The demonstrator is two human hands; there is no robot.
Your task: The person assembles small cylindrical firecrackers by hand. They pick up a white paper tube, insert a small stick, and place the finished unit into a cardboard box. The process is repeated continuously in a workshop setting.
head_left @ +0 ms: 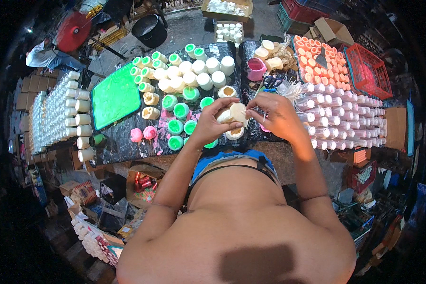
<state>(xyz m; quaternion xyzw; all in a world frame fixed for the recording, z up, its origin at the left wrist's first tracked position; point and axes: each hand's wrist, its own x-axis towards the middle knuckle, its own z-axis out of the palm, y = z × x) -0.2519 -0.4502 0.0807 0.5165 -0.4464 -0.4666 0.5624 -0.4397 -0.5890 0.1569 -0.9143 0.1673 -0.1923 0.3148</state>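
Note:
My left hand (208,124) is wrapped round a cream wax candle (233,114), tilted so that its flat end faces right. Against that end, the fingertips of my right hand (278,112) pinch a thin white wick (264,115); exactly where it meets the wax is hard to make out. Just beyond the candle stands a hollow cream mould (227,91), and another cream mould (234,134) sits partly hidden below my hands. Several cups filled with green wax (181,110) stand left of my left hand. Scissors (272,83) lie beyond my right hand beside loose white wicks (293,91).
The black-covered table (123,142) bears a green tray (116,97), white candles (213,65) and pink lumps (149,132). Rows of white-and-pink candles (341,116) and orange candles (315,59) stand right, near a red crate (369,71). Glass-like jars (57,113) crowd the left. A person (47,57) is at the far left.

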